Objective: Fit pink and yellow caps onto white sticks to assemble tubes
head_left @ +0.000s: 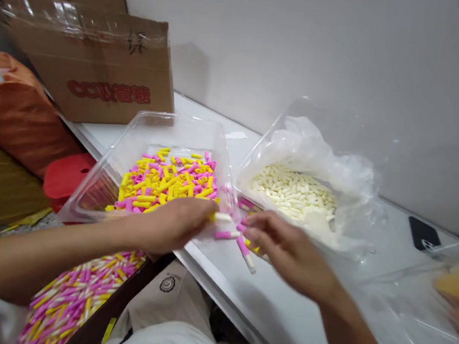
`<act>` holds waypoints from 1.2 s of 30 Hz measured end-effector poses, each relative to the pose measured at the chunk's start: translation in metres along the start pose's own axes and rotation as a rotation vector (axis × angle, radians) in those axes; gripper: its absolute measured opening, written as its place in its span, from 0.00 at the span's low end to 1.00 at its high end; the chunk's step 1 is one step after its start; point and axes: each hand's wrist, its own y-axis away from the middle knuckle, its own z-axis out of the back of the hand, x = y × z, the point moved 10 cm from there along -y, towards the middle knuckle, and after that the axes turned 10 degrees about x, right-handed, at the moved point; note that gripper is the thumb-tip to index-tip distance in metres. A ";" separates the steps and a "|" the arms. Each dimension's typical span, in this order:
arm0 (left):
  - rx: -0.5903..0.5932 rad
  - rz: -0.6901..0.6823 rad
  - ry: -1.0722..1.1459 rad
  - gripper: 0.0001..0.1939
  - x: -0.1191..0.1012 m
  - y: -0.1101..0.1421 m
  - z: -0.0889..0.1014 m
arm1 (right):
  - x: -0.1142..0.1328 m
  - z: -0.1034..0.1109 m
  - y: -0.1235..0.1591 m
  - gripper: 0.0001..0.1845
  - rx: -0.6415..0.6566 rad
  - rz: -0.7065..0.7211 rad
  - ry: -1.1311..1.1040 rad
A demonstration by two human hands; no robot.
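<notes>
Between its thumb and fingers, my left hand grips a yellow tube with a white stick poking out to the right. Facing it, my right hand has its fingers curled in a pinch by some pink pieces; what lies between them is hidden. Between the hands are pink tubes with white ends and a pink-and-white piece. A clear tub of short pink and yellow tubes stands behind my left hand. Behind my right hand, another clear tub holds white sticks in a plastic bag.
Below my left forearm, a box contains many filled pink and yellow tubes. Cardboard boxes stand at the back left, near a red stool and orange sack. A black phone-like object lies right on the white table.
</notes>
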 end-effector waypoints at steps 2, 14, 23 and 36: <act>-0.078 0.193 0.017 0.08 0.045 0.011 0.032 | -0.018 0.057 0.000 0.15 -0.230 -0.070 0.215; 0.423 0.636 -0.257 0.11 0.193 0.042 -0.013 | -0.195 0.114 -0.037 0.19 0.129 -0.802 0.981; -0.121 0.364 0.592 0.14 0.134 0.024 0.026 | -0.196 0.110 -0.033 0.21 0.115 -0.929 0.971; -0.154 0.126 1.168 0.18 0.022 -0.014 -0.024 | -0.170 0.130 -0.005 0.21 -0.082 -0.877 0.827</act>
